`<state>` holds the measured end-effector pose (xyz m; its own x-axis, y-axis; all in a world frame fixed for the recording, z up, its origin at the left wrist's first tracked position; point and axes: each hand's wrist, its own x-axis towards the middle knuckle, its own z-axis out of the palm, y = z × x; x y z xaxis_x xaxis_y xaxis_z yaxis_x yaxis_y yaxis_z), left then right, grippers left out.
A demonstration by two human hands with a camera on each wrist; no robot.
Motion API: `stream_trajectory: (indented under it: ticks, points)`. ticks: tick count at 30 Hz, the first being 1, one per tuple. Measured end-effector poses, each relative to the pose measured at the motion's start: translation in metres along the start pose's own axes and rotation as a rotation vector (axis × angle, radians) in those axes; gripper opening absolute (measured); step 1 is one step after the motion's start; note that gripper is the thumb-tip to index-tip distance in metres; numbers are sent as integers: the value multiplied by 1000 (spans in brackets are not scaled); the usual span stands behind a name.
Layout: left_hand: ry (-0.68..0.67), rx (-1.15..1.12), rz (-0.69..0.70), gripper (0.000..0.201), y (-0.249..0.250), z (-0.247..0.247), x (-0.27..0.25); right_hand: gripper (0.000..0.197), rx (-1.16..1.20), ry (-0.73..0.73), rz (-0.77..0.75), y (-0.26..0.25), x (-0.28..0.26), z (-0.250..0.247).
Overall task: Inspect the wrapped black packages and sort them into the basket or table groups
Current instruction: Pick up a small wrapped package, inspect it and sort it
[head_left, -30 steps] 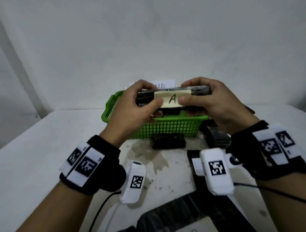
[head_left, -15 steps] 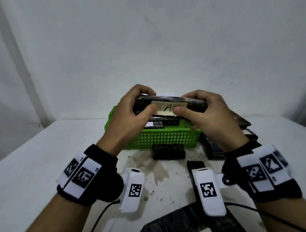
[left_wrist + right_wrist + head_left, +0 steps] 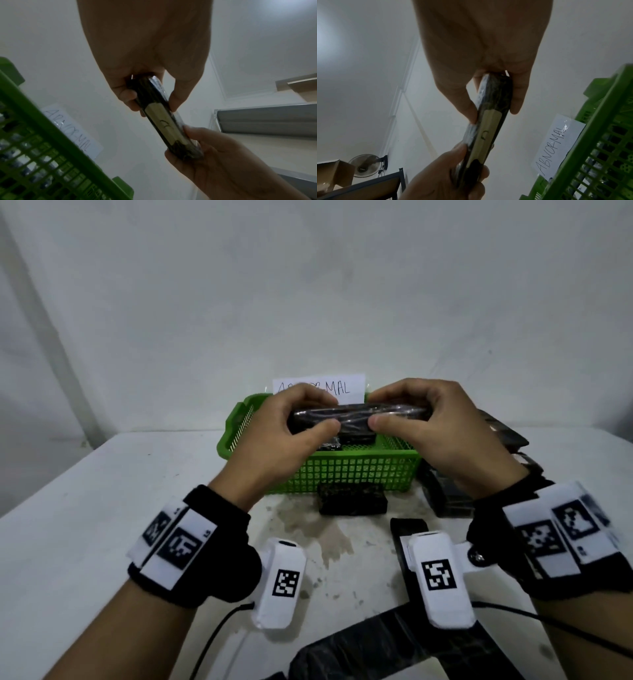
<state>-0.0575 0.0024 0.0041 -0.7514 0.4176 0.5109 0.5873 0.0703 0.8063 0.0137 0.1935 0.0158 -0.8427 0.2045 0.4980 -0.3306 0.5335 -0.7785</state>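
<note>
Both hands hold one wrapped black package (image 3: pixel 356 415) level above the green basket (image 3: pixel 346 472). My left hand (image 3: pixel 291 419) pinches its left end and my right hand (image 3: pixel 411 414) pinches its right end, thumbs toward me. Its beige label faces down in the wrist views, on the package (image 3: pixel 167 121) (image 3: pixel 488 129). In the left wrist view my left hand (image 3: pixel 149 100) is at the top and my right hand (image 3: pixel 214 159) below. In the right wrist view my right hand (image 3: pixel 493 104) is on top, my left hand (image 3: pixel 453 173) below. More black packages lie inside the basket.
A paper sign reading ABNORMAL (image 3: pixel 337 387) stands behind the basket. One black package (image 3: pixel 352 498) lies on the white table (image 3: pixel 85 525) in front of the basket. Several more (image 3: pixel 452 494) are stacked at the right. A black bag (image 3: pixel 394 645) lies at the near edge.
The two hands have tipped the package so its labelled face turned from facing me to facing down, and lowered it toward the basket. The head view has tilted down slightly.
</note>
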Motion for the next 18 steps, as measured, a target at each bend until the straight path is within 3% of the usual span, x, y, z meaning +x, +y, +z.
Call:
stream_trajectory:
  ticks: [10,13,16,18]
  points:
    - [12,60,11,23,1,-8,1,24,-66,60,-86,-2,0,3]
    - [31,45,20,27,3,-13,0,39,-18,20,-84,-2,-1,2]
    - [3,-27,87,38,4,-14,-1,62,97,-19,47,-4,1,1]
    - [7,-60,100,47,5,-14,-1,51,237,-58,152,-4,1,-1]
